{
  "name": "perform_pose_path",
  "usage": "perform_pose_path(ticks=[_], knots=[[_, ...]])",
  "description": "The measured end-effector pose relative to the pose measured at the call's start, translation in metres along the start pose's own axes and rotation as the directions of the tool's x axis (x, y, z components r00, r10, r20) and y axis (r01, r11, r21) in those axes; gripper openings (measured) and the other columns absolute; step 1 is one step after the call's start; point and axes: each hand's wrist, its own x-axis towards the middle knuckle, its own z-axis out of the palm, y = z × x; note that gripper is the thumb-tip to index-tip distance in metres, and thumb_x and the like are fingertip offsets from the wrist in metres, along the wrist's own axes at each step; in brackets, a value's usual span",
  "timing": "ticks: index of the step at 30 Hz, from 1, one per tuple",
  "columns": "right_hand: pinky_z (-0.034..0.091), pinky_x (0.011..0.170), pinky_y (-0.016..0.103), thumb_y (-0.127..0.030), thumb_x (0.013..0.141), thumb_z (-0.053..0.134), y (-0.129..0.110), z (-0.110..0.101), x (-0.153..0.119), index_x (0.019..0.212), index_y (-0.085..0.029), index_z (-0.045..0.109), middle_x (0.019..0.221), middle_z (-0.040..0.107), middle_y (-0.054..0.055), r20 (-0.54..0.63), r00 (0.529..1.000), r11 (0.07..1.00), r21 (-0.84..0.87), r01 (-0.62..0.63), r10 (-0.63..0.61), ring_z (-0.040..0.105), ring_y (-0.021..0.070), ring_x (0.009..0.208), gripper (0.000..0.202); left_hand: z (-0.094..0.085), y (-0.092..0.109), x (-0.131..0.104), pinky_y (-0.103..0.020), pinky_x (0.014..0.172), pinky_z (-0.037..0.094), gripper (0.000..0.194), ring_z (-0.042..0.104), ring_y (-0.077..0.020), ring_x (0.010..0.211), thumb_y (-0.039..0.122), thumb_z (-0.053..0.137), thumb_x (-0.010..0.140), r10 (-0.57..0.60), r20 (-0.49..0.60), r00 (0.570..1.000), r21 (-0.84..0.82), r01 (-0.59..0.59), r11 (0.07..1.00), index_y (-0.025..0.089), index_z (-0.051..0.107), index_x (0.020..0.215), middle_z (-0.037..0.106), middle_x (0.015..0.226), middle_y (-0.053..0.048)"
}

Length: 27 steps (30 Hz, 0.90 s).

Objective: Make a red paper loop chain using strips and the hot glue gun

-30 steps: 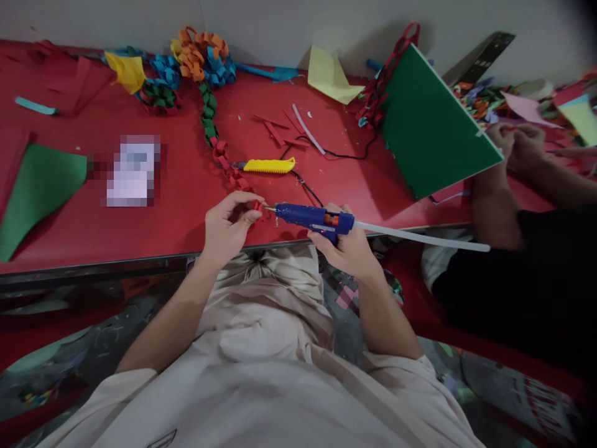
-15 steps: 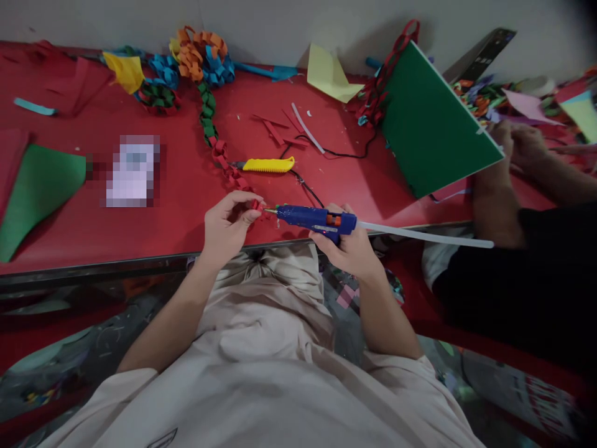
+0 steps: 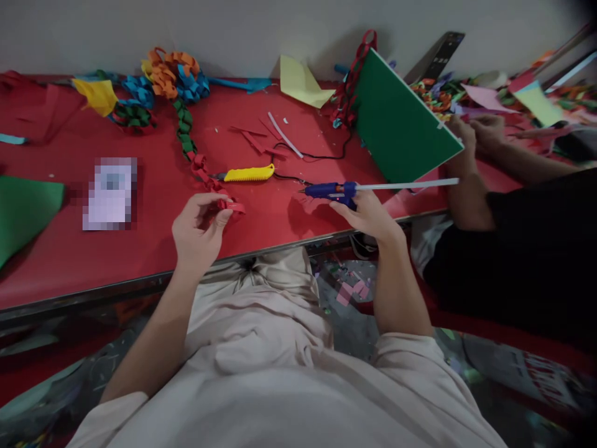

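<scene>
Between the thumb and fingers of my left hand (image 3: pixel 198 230) is a red paper strip (image 3: pixel 236 207), its loose end pointing right. It lies at the red end of a paper chain (image 3: pixel 185 127), whose links run through green up to an orange and blue heap. My right hand (image 3: pixel 368 214) is wrapped round a blue glue gun (image 3: pixel 326 190), nozzle facing left and apart from the strip. A long white glue stick (image 3: pixel 408 185) sticks out of the gun's back. Just beyond my left hand lies a yellow utility knife (image 3: pixel 249 173).
A green board (image 3: pixel 403 118) leans up at the right. Beside it a co-worker's hands (image 3: pixel 485 134) are among paper scraps. Another glue stick (image 3: pixel 284 134), red strips (image 3: pixel 252 140) and a black cord lie behind the knife. A blurred pale rectangle (image 3: pixel 109 199) sits at the left.
My right hand has drawn the glue gun away to the right, off the red strip. My left hand still pinches the strip. The whole view has shifted a little.
</scene>
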Motion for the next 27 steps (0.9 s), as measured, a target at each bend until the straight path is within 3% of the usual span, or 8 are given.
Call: perform_pose_path(ticks=[4,7,8,10,11,14,16,27], knots=[[0.048,0.1,0.059,-0.064,0.096,0.057,0.016,0.007,-0.008,0.118,-0.019,0.069,0.114,0.071,0.016,0.058,0.997,0.996,-0.082,-0.042,0.047,0.063,0.0372,0.112,0.052,0.001,0.001,0.002,-0.029,0.088,0.06,0.024,0.074,-0.0174,0.094,0.038,0.079,0.091,0.013,-0.042,0.999,-0.003,-0.014,1.0,0.025,0.074,0.11,0.077,0.101,-0.005],[0.048,0.098,0.062,-0.07,0.089,0.063,-0.002,0.016,-0.032,0.121,-0.018,0.061,0.117,0.064,0.018,-0.248,0.963,0.989,-0.069,-0.129,0.108,0.059,0.0382,0.113,0.061,0.001,0.004,0.001,-0.029,0.088,0.061,0.022,0.074,-0.0166,0.094,0.035,0.079,0.091,0.01,-0.068,0.998,-0.013,-0.011,1.0,0.024,0.074,0.109,0.076,0.101,-0.005],[0.049,0.095,0.06,-0.065,0.093,0.059,-0.015,0.021,-0.041,0.115,-0.02,0.059,0.11,0.062,0.017,-0.462,0.88,0.99,-0.025,-0.142,0.115,0.06,0.0362,0.107,0.051,0.001,0.005,0.0,-0.028,0.086,0.061,0.022,0.074,-0.0163,0.093,0.035,0.079,0.091,-0.005,-0.076,0.997,-0.023,0.004,1.0,0.023,0.074,0.108,0.076,0.1,-0.005],[0.049,0.089,0.057,-0.048,0.102,0.05,-0.051,0.033,-0.055,0.098,-0.025,0.054,0.094,0.057,0.01,-0.815,0.56,0.987,0.092,-0.133,0.152,0.059,0.0317,0.094,0.024,0.001,0.007,-0.002,-0.027,0.082,0.062,0.023,0.074,-0.0157,0.089,0.037,0.079,0.091,-0.045,-0.086,0.995,-0.045,0.041,0.998,0.022,0.073,0.107,0.077,0.1,-0.005],[0.049,0.087,0.055,-0.042,0.103,0.05,-0.071,0.04,-0.059,0.094,-0.027,0.052,0.088,0.055,0.007,-0.847,0.512,0.99,0.124,-0.068,0.141,0.059,0.0298,0.088,0.018,0.0,0.007,-0.003,-0.027,0.081,0.062,0.024,0.074,-0.0156,0.089,0.038,0.079,0.091,-0.065,-0.086,0.994,-0.053,0.061,0.997,0.021,0.073,0.107,0.077,0.1,-0.006],[0.053,0.084,0.051,-0.037,0.099,0.058,-0.13,0.058,-0.047,0.102,-0.028,0.055,0.092,0.063,0.007,-0.583,0.812,0.971,0.191,0.147,-0.008,0.064,0.0282,0.089,0.01,0.0,0.008,-0.008,-0.028,0.085,0.061,0.028,0.075,-0.0169,0.093,0.042,0.079,0.091,-0.094,-0.066,0.993,-0.063,0.09,0.994,0.02,0.072,0.107,0.076,0.101,-0.006],[0.055,0.091,0.05,-0.039,0.098,0.062,-0.158,0.066,-0.026,0.119,-0.027,0.058,0.114,0.067,0.012,-0.374,0.927,0.933,0.325,0.156,-0.025,0.065,0.0279,0.104,0.025,0.001,0.009,-0.01,-0.029,0.089,0.061,0.03,0.075,-0.0179,0.096,0.044,0.078,0.091,-0.106,-0.053,0.993,-0.069,0.102,0.992,0.02,0.071,0.108,0.076,0.102,-0.007],[0.054,0.104,0.043,-0.037,0.094,0.073,-0.18,0.085,0.021,0.106,-0.025,0.069,0.114,0.067,0.008,-0.186,0.982,0.823,0.554,0.127,-0.026,0.065,0.0229,0.113,0.017,-0.003,0.009,-0.016,-0.029,0.092,0.058,0.024,0.073,-0.0165,0.097,0.04,0.078,0.093,-0.079,-0.032,0.996,-0.119,0.074,0.99,0.021,0.073,0.108,0.076,0.101,-0.006]])
